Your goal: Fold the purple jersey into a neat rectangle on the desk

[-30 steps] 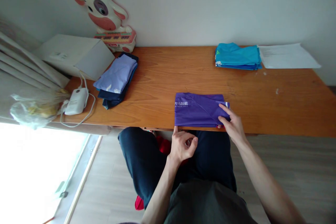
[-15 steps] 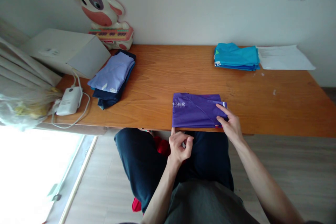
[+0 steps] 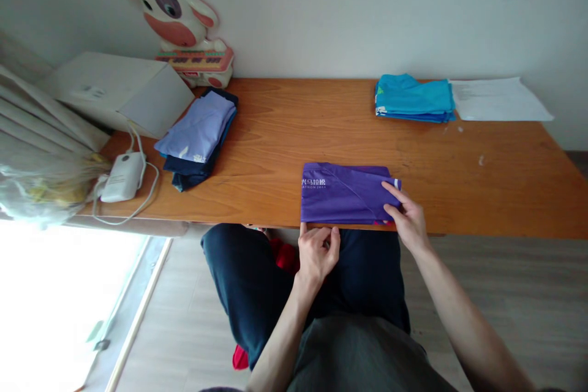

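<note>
A folded purple shirt (image 3: 344, 196) with white lettering at its left end lies flat along the table's front edge. My right hand (image 3: 410, 220) has its thumb and index finger on the shirt's right end, closed on the cloth near a small white tab. A bit of red shows under that end. My left hand (image 3: 316, 254) is at the table edge below the shirt's near left corner. One outstretched fingertip touches that corner; the other fingers are curled, with nothing visible in them.
On the wooden table (image 3: 294, 128), folded dark and lavender clothes (image 3: 199, 128) lie left, folded blue clothes (image 3: 416, 98) back right beside a white sheet (image 3: 498, 101). A white box (image 3: 119, 89), cow toy keyboard (image 3: 197, 64), corded white adapter (image 3: 123, 177) and plastic bag (image 3: 50, 187) stand left.
The shirt's right end has shifted slightly right along with my right hand, and its folded layers look a little more spread there. My left thumb has moved slightly up, near the table edge.
</note>
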`<state>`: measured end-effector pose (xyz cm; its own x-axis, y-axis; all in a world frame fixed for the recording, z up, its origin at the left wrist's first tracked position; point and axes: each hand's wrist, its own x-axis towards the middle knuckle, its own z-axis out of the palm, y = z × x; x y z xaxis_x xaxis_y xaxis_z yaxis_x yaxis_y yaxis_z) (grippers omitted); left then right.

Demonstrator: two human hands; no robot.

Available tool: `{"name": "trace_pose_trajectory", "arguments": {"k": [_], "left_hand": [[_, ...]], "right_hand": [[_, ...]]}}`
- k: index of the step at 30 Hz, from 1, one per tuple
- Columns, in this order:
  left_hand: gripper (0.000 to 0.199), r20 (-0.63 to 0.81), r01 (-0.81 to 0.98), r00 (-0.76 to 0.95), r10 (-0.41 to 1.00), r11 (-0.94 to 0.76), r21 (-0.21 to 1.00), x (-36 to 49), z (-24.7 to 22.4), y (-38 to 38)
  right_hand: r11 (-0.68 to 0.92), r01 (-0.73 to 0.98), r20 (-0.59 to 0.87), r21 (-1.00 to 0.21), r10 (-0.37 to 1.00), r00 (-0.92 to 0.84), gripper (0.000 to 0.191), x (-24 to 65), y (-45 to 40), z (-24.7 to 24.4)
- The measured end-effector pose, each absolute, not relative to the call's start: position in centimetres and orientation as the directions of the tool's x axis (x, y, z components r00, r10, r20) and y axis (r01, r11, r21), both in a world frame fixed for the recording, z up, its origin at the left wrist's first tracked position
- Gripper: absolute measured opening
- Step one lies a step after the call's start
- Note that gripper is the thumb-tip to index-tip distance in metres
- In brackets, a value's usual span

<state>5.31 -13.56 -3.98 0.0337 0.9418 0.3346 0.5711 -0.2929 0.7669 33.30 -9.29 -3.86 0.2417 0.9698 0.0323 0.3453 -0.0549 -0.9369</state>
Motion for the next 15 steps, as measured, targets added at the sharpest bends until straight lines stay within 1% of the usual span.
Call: {"name": "trace_pose_trajectory", "arguments": {"k": [3, 6, 11, 15], "left_hand": [[0.044, 0.321, 0.525, -0.019, 0.947, -0.263, 0.809, 5.2, -3.7, -13.7], [0.044, 0.322, 0.489, -0.065, 0.944, -0.251, 0.835, 5.3, -3.6, -13.8], [0.047, 0.371, 0.524, -0.021, 0.928, -0.306, 0.795, 5.1, -4.0, -13.7], [0.042, 0.429, 0.487, -0.040, 0.903, -0.357, 0.797, 4.8, -4.6, -13.8]], "right_hand": [[-0.022, 0.409, 0.072, -0.912, 0.975, 0.211, 0.059, 33.0, -9.5, -3.7], [-0.018, 0.413, 0.077, -0.911, 0.974, 0.212, 0.059, 32.9, -9.6, -3.5], [0.002, 0.436, 0.097, -0.900, 0.976, 0.195, 0.058, 32.9, -9.5, -3.5], [0.025, 0.508, 0.128, -0.861, 0.977, 0.168, 0.058, 32.5, -9.6, -3.1]]}}
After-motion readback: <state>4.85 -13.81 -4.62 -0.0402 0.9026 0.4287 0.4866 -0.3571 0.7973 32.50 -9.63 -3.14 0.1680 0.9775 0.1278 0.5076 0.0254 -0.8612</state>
